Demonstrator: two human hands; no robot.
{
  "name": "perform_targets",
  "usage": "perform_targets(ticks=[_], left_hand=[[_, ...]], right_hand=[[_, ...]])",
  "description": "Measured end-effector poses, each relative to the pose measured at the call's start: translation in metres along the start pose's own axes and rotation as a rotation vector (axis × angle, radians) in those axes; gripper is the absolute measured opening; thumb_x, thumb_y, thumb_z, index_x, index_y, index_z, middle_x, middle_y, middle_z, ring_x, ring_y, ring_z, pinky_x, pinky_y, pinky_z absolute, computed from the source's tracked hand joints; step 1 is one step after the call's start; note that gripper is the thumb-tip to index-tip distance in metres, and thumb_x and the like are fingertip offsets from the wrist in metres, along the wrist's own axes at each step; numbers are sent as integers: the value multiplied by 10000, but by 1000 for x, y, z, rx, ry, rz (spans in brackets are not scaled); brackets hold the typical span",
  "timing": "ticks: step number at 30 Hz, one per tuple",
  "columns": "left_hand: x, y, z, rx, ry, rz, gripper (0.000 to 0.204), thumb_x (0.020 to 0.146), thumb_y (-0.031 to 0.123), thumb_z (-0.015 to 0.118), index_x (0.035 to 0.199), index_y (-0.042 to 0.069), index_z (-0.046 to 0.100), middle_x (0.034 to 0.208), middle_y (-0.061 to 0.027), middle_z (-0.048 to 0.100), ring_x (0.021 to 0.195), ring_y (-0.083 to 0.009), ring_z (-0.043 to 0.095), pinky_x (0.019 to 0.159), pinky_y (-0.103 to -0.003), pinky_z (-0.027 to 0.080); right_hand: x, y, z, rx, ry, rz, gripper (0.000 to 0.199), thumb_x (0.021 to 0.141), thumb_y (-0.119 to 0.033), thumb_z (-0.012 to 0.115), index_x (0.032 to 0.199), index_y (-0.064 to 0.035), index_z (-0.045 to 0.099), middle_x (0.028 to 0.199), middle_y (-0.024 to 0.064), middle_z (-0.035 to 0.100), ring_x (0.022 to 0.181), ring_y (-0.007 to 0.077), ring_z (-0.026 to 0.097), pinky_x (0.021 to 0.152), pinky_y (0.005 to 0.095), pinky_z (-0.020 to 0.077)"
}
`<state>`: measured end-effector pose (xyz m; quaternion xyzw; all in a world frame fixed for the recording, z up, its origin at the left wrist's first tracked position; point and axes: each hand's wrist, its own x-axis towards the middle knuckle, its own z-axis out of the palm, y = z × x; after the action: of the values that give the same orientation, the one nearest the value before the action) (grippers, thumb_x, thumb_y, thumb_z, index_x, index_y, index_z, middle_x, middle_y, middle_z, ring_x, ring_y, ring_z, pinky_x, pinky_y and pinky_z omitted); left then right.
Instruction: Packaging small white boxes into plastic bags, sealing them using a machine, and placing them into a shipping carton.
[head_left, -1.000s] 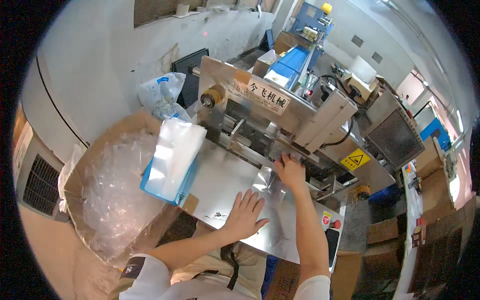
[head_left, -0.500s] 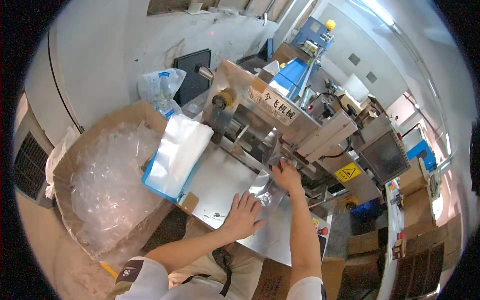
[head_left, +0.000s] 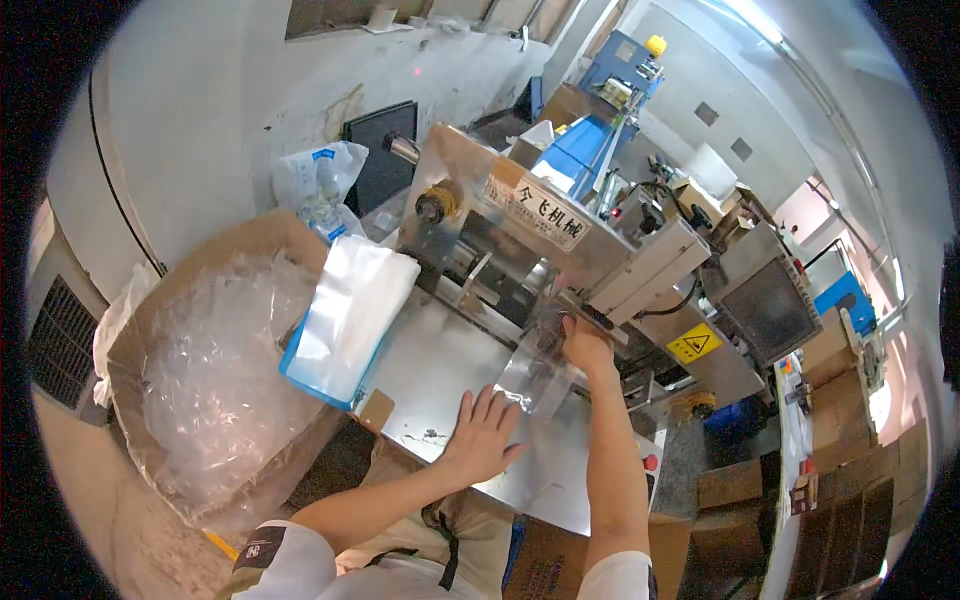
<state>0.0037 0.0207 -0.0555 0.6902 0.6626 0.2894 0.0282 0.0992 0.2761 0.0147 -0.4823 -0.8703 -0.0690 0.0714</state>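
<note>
My left hand (head_left: 482, 440) lies palm down with its fingers spread, on the metal worktop (head_left: 420, 350) of a machine (head_left: 462, 168). Its fingertips reach the lower edge of a clear plastic bag (head_left: 535, 372), which lies flat on the worktop. My right hand (head_left: 588, 352) is at the bag's far end, close in front of the machine's bar, with fingers curled on the film; the machine partly hides their tips. Left of the worktop, a stack of clear flat bags (head_left: 360, 300) rests in a blue tray (head_left: 318, 392).
A large cardboard box (head_left: 285, 235) at the left holds a heap of clear plastic bags (head_left: 225, 370). A yellow warning label (head_left: 694, 343) and a red button (head_left: 651, 463) are on the machine's right side. More cartons (head_left: 735, 483) stand at the right.
My right hand has shifted slightly right and nearer to me, and the clear bag now lies flatter and more spread out. My left hand stays nearly where it was.
</note>
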Motion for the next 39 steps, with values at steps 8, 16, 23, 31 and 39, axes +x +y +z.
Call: perform_targets(ticks=[8,16,23,31,39], left_hand=[[-1,2,-17,-66,159,-118,893,844,537,602,1433,-70,314,1471,-287,316,1390,-477,227,1106,-615,181],[7,-12,2,-67,205,-204,812,859,412,649,1415,-74,308,1450,-266,352,1382,-435,278,1104,-603,201],[9,-10,11,-29,190,-199,648,894,344,617,1378,-22,391,1404,-224,422,1355,-426,316,1094,-606,217],[6,-7,13,-27,205,-201,637,895,330,609,1374,-32,397,1413,-227,425,1368,-425,311,1112,-601,192],[7,-9,14,-37,189,-207,734,901,384,595,1433,-37,315,1430,-233,413,1381,-415,302,1125,-598,164]], right_hand=[[3,-6,-10,81,-213,94,506,997,-406,412,1371,-69,454,1443,242,410,1338,418,374,1092,512,315],[-50,-5,-29,178,90,-197,423,985,-273,459,1260,39,538,1312,288,515,1209,440,497,1040,515,374],[-281,-42,-90,1063,-522,-30,443,965,-95,519,1393,1,460,1343,152,570,1217,214,554,1018,334,419],[-339,-38,-44,1348,-605,48,458,968,-87,544,1406,9,448,1296,126,596,1188,163,546,983,299,432],[-292,-21,-26,1488,-180,330,393,973,-125,562,1330,30,505,1198,148,650,1113,211,603,974,322,458]])
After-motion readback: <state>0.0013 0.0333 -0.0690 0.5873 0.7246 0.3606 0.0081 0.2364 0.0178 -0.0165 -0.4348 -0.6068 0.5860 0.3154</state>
